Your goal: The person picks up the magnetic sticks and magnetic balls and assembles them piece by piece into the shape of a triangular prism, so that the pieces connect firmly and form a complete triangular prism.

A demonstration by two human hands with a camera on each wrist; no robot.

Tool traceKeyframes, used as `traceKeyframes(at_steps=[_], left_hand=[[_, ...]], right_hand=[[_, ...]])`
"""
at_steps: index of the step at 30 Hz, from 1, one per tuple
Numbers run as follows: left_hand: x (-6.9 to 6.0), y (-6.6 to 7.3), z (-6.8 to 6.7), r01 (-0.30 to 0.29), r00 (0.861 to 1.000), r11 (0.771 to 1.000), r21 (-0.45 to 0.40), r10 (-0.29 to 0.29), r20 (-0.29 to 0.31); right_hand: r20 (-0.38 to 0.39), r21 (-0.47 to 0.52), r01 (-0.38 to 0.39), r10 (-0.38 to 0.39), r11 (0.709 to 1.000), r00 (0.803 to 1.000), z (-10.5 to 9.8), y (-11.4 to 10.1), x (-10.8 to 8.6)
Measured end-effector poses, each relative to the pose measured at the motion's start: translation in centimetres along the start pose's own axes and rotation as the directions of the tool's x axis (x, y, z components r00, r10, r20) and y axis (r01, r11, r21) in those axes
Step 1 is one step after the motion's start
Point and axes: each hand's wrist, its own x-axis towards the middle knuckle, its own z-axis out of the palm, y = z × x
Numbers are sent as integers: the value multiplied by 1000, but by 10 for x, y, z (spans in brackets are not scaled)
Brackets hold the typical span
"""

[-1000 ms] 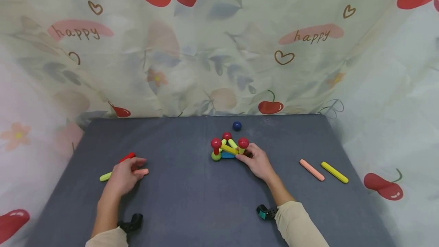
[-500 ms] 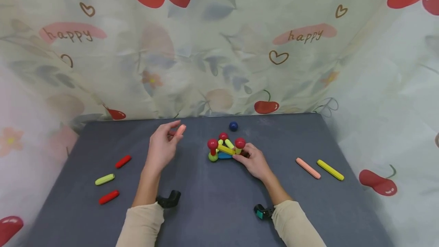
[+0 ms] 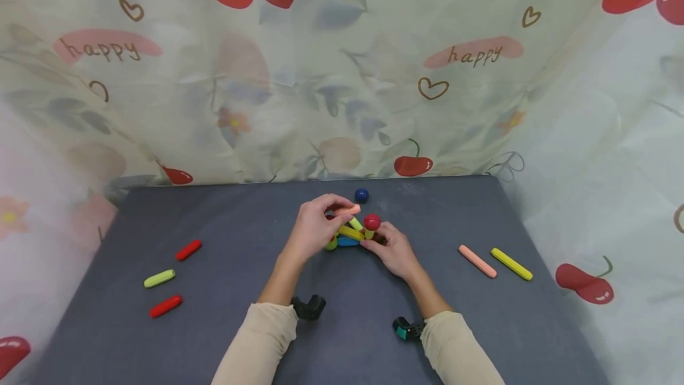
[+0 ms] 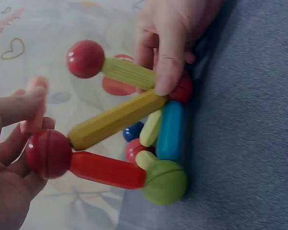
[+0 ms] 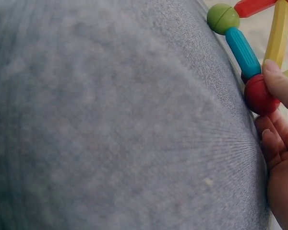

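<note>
Fingers (image 4: pixel 14 111) of the left hand (image 3: pixel 316 223) are found closed in a pinch on a pink stick (image 3: pixel 348 210), which is held beside an upper red ball (image 4: pixel 49 154) of the frame (image 3: pixel 350 233); contact between stick and ball cannot be confirmed. The frame is held by the right hand (image 3: pixel 394 249), whose thumb and fingers are curled about a lower red ball (image 5: pixel 260 95). The frame is located mid-table (image 3: pixel 363 349), toward the rear, with a blue ball (image 3: pixel 361 195) behind.

Remotely, I saw a grey table (image 3: pixel 352 340) bearing two red sticks (image 3: pixel 189 250) and a green stick (image 3: pixel 159 278) at left; a pink stick (image 3: pixel 477 261) beside a yellow stick (image 3: pixel 511 264) at right; a ball-and-stick frame (image 3: pixel 351 233) between; a blue ball (image 3: pixel 361 196) beyond.
</note>
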Motion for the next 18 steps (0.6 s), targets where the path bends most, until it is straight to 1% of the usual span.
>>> traceKeyframes(at_steps=[3,5,9,14,18], left_hand=[[-1,-2,3,35,999,999,31,-36,34],[-2,-2,6,48,998,997,64,-50,40],[-3,-5,10,47,999,993,110,-49,12],[-3,-9,14,62,998,992,110,-62,-9],[-4,-11,16,53,999,992,115,-51,-15]], right_hand=[[-5,2,10,-10,1000,1000,0,0,0],[-8,2,12,-12,1000,1000,1,0,0],[-9,2,14,-14,1000,1000,1,0,0],[-6,2,19,-19,1000,1000,1,0,0],[-14,2,22,-22,1000,1000,2,0,-1]])
